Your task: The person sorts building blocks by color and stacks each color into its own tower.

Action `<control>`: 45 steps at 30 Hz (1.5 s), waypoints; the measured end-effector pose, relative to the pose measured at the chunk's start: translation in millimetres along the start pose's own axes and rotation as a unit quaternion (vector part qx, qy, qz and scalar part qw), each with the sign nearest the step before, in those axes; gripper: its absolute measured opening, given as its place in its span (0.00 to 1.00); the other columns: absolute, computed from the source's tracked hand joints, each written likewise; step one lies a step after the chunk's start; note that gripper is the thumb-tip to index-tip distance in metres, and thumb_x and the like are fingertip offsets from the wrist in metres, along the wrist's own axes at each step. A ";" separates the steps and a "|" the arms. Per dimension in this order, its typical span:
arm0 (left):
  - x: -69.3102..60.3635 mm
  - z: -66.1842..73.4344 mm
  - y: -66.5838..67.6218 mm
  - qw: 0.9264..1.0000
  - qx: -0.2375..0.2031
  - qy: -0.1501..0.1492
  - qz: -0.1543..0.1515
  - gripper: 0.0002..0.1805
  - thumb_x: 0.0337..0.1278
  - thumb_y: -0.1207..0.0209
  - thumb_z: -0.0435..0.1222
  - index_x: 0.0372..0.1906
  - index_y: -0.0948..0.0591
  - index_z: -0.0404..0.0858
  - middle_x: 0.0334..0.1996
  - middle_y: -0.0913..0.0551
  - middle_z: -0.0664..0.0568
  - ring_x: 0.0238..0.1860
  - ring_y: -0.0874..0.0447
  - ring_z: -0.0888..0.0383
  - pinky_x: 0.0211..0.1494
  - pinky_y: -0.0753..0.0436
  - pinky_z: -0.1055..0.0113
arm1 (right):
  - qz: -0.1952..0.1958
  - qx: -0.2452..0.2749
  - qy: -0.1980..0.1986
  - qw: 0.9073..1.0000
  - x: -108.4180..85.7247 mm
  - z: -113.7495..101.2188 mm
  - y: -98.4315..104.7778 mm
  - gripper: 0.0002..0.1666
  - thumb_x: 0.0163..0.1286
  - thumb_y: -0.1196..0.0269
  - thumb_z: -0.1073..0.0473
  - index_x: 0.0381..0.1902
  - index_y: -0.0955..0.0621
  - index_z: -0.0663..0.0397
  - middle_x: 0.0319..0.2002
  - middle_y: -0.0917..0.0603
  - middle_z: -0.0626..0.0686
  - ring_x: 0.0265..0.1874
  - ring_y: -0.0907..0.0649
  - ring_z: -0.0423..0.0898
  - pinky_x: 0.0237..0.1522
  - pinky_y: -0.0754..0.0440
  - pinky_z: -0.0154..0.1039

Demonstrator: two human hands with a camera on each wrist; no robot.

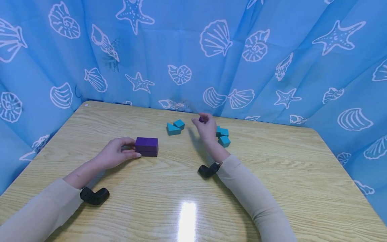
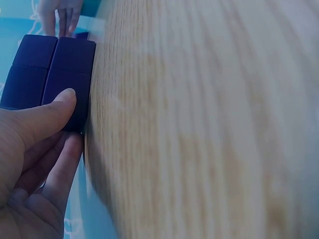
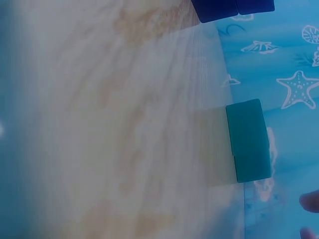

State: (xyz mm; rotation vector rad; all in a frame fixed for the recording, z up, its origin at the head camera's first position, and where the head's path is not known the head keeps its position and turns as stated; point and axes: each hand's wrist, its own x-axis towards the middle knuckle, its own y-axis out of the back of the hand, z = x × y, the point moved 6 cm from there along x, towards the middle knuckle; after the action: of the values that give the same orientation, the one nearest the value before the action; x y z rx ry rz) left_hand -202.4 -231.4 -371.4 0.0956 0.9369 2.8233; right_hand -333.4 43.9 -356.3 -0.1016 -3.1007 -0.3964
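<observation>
My left hand [image 1: 116,153] grips the left end of a purple block stack [image 1: 146,147] on the table. Its thumb lies along the near face in the left wrist view, where seams divide the purple blocks [image 2: 52,69] two across and two high. Farther back and to the right, my right hand [image 1: 206,127] pinches a small purple block [image 1: 201,119], mostly hidden by the fingers. Only fingertips [image 3: 310,201] of that hand show at the right wrist view's edge, without the block.
A teal wedge [image 1: 173,129] and a teal cube [image 1: 179,124] lie left of my right hand. Several teal blocks [image 1: 224,141] sit close together on its right, partly behind it. A blue shell-patterned curtain [image 1: 181,50] hangs behind the wooden table [image 1: 272,161].
</observation>
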 end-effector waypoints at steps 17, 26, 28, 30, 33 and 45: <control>0.4 -3.3 -0.7 1.000 -0.002 -0.002 -0.003 0.20 0.57 0.36 0.33 0.53 0.22 0.28 0.49 0.19 0.38 0.50 0.19 0.46 0.48 0.15 0.66 | 0.034 -0.058 -0.043 0.997 10.9 6.2 1.6 0.40 0.62 0.32 0.54 0.68 0.36 0.54 0.67 0.39 0.60 0.62 0.31 0.57 0.60 0.23 0.50; 0.2 -4.0 -1.0 1.000 0.000 -0.002 -0.002 0.19 0.57 0.36 0.32 0.53 0.22 0.28 0.49 0.19 0.38 0.50 0.20 0.45 0.48 0.15 0.67 | 0.012 -0.100 -0.081 0.992 22.0 13.1 -1.5 0.48 0.63 0.33 0.52 0.75 0.45 0.52 0.72 0.45 0.62 0.67 0.36 0.59 0.66 0.29 0.51; 0.7 -4.6 -0.9 1.000 -0.001 -0.002 -0.002 0.19 0.57 0.36 0.32 0.53 0.22 0.28 0.49 0.19 0.37 0.50 0.20 0.45 0.48 0.15 0.67 | 0.014 -0.101 -0.086 0.991 24.4 12.9 -1.1 0.48 0.63 0.33 0.53 0.75 0.45 0.53 0.72 0.46 0.62 0.69 0.37 0.59 0.68 0.31 0.50; 1.2 -5.2 -0.8 1.000 -0.001 -0.001 -0.002 0.19 0.57 0.36 0.32 0.53 0.22 0.28 0.49 0.20 0.37 0.51 0.20 0.45 0.48 0.15 0.67 | 0.018 -0.105 -0.087 0.990 26.4 12.1 -0.7 0.48 0.64 0.33 0.53 0.75 0.45 0.54 0.72 0.45 0.62 0.69 0.37 0.59 0.68 0.31 0.49; 1.3 -5.7 -0.6 1.000 -0.001 0.002 -0.002 0.19 0.57 0.36 0.32 0.53 0.22 0.28 0.49 0.20 0.37 0.51 0.20 0.45 0.48 0.15 0.67 | 0.023 -0.119 -0.085 0.989 29.3 11.4 -0.1 0.47 0.64 0.34 0.53 0.74 0.44 0.55 0.72 0.43 0.62 0.68 0.36 0.58 0.68 0.30 0.49; 1.5 -5.0 -0.9 1.000 0.005 -0.005 -0.001 0.19 0.57 0.36 0.34 0.53 0.21 0.29 0.49 0.19 0.39 0.50 0.20 0.47 0.48 0.15 0.66 | 0.035 -0.178 -0.074 0.981 39.8 16.4 0.2 0.38 0.65 0.36 0.54 0.70 0.35 0.58 0.66 0.38 0.64 0.63 0.32 0.59 0.62 0.26 0.49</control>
State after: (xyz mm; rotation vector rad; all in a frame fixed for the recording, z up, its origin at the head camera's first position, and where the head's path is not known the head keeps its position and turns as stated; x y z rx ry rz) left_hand -204.3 -233.4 -376.0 0.1097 0.9498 2.8136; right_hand -373.2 50.8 -371.2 -0.2546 -3.1169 -0.9781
